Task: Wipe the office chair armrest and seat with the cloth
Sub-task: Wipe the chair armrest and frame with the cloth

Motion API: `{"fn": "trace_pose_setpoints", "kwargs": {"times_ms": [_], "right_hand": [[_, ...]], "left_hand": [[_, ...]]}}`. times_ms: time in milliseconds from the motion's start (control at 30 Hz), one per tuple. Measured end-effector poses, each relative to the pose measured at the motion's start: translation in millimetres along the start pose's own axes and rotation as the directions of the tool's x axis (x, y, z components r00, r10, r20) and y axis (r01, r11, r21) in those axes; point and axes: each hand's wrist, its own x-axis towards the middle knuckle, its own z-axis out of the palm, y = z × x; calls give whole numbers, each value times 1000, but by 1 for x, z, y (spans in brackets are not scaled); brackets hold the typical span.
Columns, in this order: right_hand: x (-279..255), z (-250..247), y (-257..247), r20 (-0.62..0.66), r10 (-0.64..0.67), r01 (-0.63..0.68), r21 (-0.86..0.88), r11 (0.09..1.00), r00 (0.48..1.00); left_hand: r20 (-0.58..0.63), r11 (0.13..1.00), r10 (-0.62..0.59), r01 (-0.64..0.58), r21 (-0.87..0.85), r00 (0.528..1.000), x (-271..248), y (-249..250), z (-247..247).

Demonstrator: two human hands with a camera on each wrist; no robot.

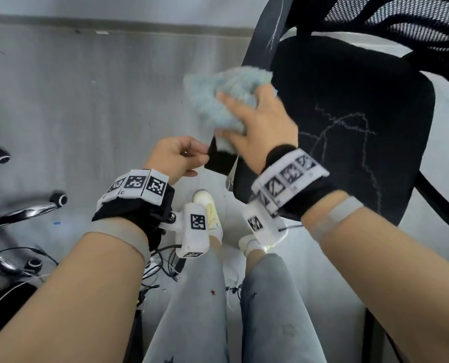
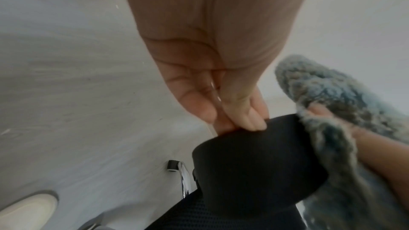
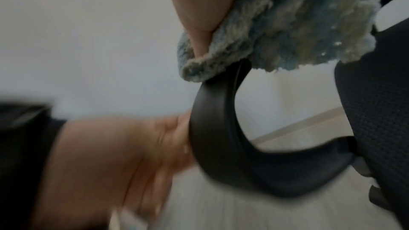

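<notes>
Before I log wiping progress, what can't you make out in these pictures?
- Black plastic armrest top: head view, hidden under fluffy light-blue cloth and right hand.
- Left hand: right wrist view, motion-blurred.
- Black mesh seat right side: head view, cut off.

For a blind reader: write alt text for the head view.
The right hand presses a fluffy light-blue cloth on the black armrest of an office chair, while the left hand pinches the armrest's front end. Chalk-like scribbles mark the seat.
</notes>
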Motion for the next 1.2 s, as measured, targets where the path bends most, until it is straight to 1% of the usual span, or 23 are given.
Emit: {"fn": "trace_pose_setpoints", "kwargs": {"times_ms": [33,100,133,200,267,300,400,433,500,533,567,600,667,700,767,833,867,933,1000,1067,1100,1133,1200], "right_hand": [[14,-6,3,-37,92,-90,59,994,995],[43,-18,11,-64,253,-235,209,949,965],[56,-24,16,-55,307,-281,273,920,950],[71,-32,26,-8,352,-330,324,886,936],[72,-33,29,27,327,-318,310,896,945],[66,-30,27,30,299,-294,294,909,954],[25,-15,19,50,216,-222,273,936,975],[10,-12,18,65,194,-204,281,938,979],[-11,-9,19,93,160,-179,256,950,983],[-15,-9,19,103,150,-170,220,961,983],[-13,-11,19,108,147,-165,184,969,983],[-4,-15,20,110,154,-169,144,975,982],[27,-25,22,101,207,-215,80,973,973],[49,-30,25,95,254,-261,68,963,963],[88,-41,29,105,337,-347,98,933,936],[109,-47,29,129,360,-376,132,917,924],[110,-47,28,146,363,-382,130,915,920],[92,-46,23,188,360,-380,83,921,914],[59,-44,19,243,293,-311,37,950,925],[27,-44,15,305,200,-222,40,974,931],[19,-43,15,318,175,-193,27,981,932],[18,-44,16,313,166,-175,2,985,935],[33,-47,19,265,191,-181,-62,982,945]], "left_hand": [[1,1000,-2,2,29,1000,0,1,-1],[14,998,-19,18,56,1000,-1,3,-2],[27,997,-29,27,67,999,-2,4,-3],[60,995,-58,53,80,997,-5,9,-3],[102,994,-72,63,92,992,-6,19,-1],[99,994,-64,55,95,993,-5,26,2],[39,995,10,-14,94,999,6,55,13],[37,992,46,-50,115,998,11,66,16],[83,969,99,-115,217,992,17,82,20],[117,956,95,-124,267,989,17,87,21],[140,946,74,-114,305,987,19,88,22],[158,948,19,-68,310,987,20,89,23],[180,964,-77,27,264,981,20,88,26],[188,968,-92,43,247,978,19,88,26],[188,969,-93,46,242,978,19,88,26],[162,975,-80,44,216,984,19,89,23],[152,979,-80,49,196,985,19,89,22],[137,985,-91,68,162,986,20,89,21],[140,988,-98,79,134,985,21,90,21],[162,987,-112,90,134,980,22,89,19],[175,985,-125,102,138,977,23,89,18],[190,984,-146,122,132,971,23,89,17],[219,981,-184,163,106,958,23,88,16]]}}
